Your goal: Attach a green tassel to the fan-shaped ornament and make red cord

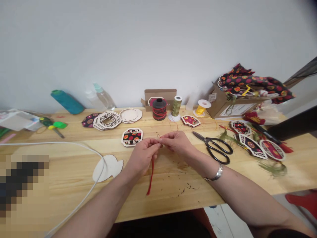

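Note:
My left hand and my right hand meet fingertip to fingertip above the table, both pinched closed. A red cord hangs from beneath my left hand's fingers. A small thin loop of yellowish thread stands up at my right fingertips. How the cord and thread join is hidden by the fingers. Just beyond my left hand lies a framed patterned ornament with a pale lattice edge. Black-handled scissors lie to the right of my right hand.
Along the wall stand a red-and-black cord spool, a green thread cone, a yellow thread spool and a cardboard box of patterned cloth. A white cable crosses the left side. Several finished ornaments lie right.

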### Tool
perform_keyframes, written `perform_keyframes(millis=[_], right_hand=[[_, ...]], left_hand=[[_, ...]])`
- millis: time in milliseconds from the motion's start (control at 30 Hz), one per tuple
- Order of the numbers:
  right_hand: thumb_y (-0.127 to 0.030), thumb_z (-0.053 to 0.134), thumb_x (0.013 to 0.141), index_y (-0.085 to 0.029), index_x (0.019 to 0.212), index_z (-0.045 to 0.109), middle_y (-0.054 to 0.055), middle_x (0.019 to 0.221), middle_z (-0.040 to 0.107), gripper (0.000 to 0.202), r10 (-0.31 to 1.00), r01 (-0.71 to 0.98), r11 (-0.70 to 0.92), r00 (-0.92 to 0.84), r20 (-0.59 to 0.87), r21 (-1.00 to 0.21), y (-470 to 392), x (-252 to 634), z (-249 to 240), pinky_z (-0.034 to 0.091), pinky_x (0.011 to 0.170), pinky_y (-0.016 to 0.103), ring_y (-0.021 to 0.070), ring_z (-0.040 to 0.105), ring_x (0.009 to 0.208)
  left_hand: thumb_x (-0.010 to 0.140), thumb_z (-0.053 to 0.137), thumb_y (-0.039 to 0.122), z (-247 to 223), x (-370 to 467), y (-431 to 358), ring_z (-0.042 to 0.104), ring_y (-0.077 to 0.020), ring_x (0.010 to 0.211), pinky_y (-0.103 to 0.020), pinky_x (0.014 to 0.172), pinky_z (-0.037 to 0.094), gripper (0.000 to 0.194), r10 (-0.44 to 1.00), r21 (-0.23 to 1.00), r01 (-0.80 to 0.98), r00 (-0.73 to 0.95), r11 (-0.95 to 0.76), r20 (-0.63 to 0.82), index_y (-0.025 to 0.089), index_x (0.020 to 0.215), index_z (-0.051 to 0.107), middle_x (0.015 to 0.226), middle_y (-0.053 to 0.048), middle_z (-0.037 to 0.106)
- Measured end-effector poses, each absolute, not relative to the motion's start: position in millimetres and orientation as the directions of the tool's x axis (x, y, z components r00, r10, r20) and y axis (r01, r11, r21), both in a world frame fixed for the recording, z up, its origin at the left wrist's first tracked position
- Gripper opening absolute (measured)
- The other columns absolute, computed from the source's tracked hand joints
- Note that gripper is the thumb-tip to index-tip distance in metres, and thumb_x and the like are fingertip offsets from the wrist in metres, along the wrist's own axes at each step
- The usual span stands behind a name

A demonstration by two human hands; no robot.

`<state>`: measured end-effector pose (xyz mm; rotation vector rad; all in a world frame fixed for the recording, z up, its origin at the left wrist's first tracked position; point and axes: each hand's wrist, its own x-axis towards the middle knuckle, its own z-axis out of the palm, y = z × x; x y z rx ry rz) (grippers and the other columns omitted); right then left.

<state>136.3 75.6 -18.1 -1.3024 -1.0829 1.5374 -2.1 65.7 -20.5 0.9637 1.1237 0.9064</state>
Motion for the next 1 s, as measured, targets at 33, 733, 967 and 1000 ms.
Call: perform_keyframes(millis=[33, 733, 967, 1000], right_hand=[[-0.034, 0.075, 0.060, -0.012, 0.059, 0.065, -0.006, 0.045, 0.049, 0.025, 0.954, -0.059, -0.282, -0.124, -0.273, -0.958, 76, 136, -18, 0.023, 0.043, 0.021, 0.0032, 0.032, 0.042], [-0.040, 0.070, 0.062, -0.013, 0.062, 0.061, -0.007, 0.044, 0.043, 0.028, 0.962, -0.054, -0.269, -0.059, -0.266, -0.961, 81, 143, -15, 0.021, 0.041, 0.021, 0.0046, 0.028, 0.041], [-0.027, 0.049, 0.083, -0.013, 0.070, 0.067, 0.007, 0.066, 0.065, 0.027, 0.999, 0.899, 0.032, -0.046, -0.022, -0.437, 81, 168, 18, 0.037, 0.058, 0.025, 0.0149, 0.057, 0.063], [-0.025, 0.048, 0.084, -0.012, 0.074, 0.068, 0.010, 0.073, 0.067, 0.026, 0.999, 0.966, 0.030, -0.033, -0.008, -0.257, 77, 173, 25, 0.038, 0.060, 0.026, 0.0179, 0.060, 0.069]], left_hand=[[0.066, 0.067, 0.023, -20, -2, 66, 0.039, -0.0032, 0.044, -0.018, 0.043, 0.027, 0.015, 0.934, 0.941, -0.098, 0.192, 0.323, -0.300, 0.011, 0.072, 0.061, 0.057, 0.004, 0.055], [0.059, 0.076, 0.031, -20, -2, 68, 0.036, -0.0034, 0.041, -0.019, 0.041, 0.025, 0.021, 0.947, 0.939, -0.132, 0.104, 0.317, -0.305, 0.012, 0.069, 0.073, 0.062, -0.005, 0.068], [0.054, 0.078, 0.032, -16, -2, 69, 0.036, -0.0037, 0.042, -0.018, 0.039, 0.024, 0.026, 0.937, 0.928, -0.132, 0.058, 0.350, -0.345, 0.012, 0.068, 0.073, 0.058, -0.004, 0.065], [0.054, 0.078, 0.032, -16, -2, 69, 0.035, -0.0035, 0.042, -0.018, 0.038, 0.024, 0.026, 0.935, 0.926, -0.124, 0.052, 0.355, -0.351, 0.012, 0.068, 0.072, 0.058, -0.004, 0.065]])
